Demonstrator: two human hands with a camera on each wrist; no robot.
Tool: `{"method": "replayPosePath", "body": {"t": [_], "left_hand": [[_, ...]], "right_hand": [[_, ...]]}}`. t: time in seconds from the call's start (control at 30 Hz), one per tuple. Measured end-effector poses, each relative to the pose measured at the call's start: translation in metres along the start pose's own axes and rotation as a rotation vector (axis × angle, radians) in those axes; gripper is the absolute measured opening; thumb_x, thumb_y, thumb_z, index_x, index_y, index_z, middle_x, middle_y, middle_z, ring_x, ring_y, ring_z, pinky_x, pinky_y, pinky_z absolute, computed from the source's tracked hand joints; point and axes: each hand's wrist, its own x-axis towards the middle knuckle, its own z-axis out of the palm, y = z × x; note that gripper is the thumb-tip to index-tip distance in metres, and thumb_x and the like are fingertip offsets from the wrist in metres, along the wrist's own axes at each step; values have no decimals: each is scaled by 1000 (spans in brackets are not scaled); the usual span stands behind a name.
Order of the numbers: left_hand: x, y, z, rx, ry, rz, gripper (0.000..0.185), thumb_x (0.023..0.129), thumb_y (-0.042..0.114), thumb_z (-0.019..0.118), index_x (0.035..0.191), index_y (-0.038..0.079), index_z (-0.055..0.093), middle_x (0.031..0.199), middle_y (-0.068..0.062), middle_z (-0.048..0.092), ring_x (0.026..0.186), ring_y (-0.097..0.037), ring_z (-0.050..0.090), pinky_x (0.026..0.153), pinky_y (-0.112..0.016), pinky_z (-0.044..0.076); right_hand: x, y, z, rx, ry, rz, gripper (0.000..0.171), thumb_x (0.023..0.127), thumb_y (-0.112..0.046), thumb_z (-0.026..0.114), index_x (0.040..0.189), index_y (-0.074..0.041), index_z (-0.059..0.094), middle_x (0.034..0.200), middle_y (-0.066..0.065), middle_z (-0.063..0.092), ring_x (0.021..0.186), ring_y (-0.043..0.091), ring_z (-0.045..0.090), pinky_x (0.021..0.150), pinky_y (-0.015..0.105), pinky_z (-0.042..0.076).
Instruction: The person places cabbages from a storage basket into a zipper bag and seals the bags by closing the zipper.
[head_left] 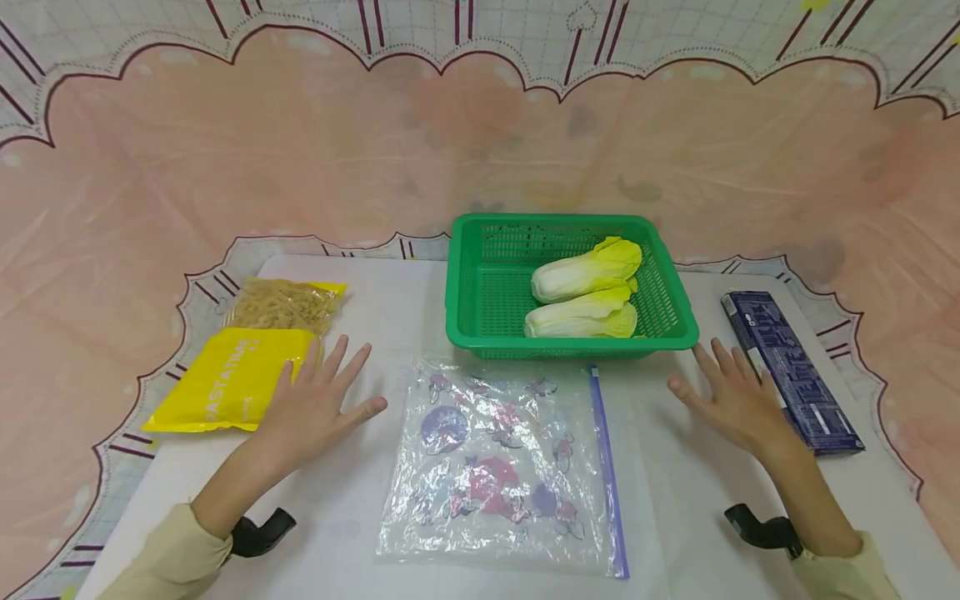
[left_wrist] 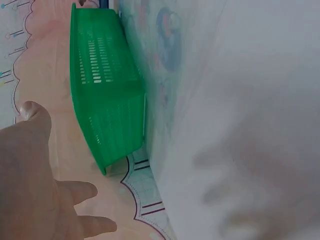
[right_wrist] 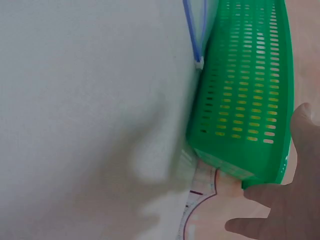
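Observation:
My left hand (head_left: 315,410) hovers with spread fingers beside a yellow bag of pasta (head_left: 232,375), holding nothing. On the other side my right hand (head_left: 738,400) is likewise spread and holds nothing, close to a dark blue flat box (head_left: 795,371). Between the hands a clear zip bag (head_left: 491,475) with pink and purple prints lies flat, its purple zip strip (head_left: 609,475) facing right. Behind it stands a green basket (head_left: 480,342) with two napa cabbages (head_left: 581,275) in its right half. Both wrist views show the spread fingers and the basket's slotted side (right_wrist: 245,90).
The white tabletop (head_left: 390,292) carries everything. A patterned cloth (head_left: 337,142) with a scalloped border hangs behind and shows around the table's edges. A black strap mount (head_left: 262,533) sits on the left wrist, another (head_left: 761,529) on the right.

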Motion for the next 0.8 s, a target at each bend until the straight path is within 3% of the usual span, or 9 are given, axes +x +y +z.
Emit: {"method": "replayPosePath", "body": {"t": [0.2, 0.4, 0.8], "left_hand": [[-2, 8, 8, -3, -9, 46, 82, 90, 69, 44, 153, 18, 30, 159, -19, 23, 145, -52, 14, 111, -75, 13], [-4, 14, 14, -38, -28, 107, 79, 91, 66, 48, 152, 19, 31, 159, -18, 24, 145, -50, 16, 114, -72, 9], [-1, 23, 23, -82, -53, 172, 78, 90, 64, 50, 152, 20, 32, 160, -15, 25, 147, -46, 18, 114, -70, 15]], "right_hand": [[-2, -4, 7, 9, -44, -29, 84, 95, -62, 42, 153, -4, 22, 155, 33, 17, 139, 60, 15, 104, 81, 8], [-3, -6, 17, 34, -72, -92, 81, 94, -60, 47, 154, -10, 23, 158, 29, 15, 142, 57, 11, 106, 80, 6], [-2, -12, 29, 77, -45, -230, 80, 91, -52, 58, 153, -12, 27, 159, 26, 15, 144, 54, 11, 110, 77, 6]]}}
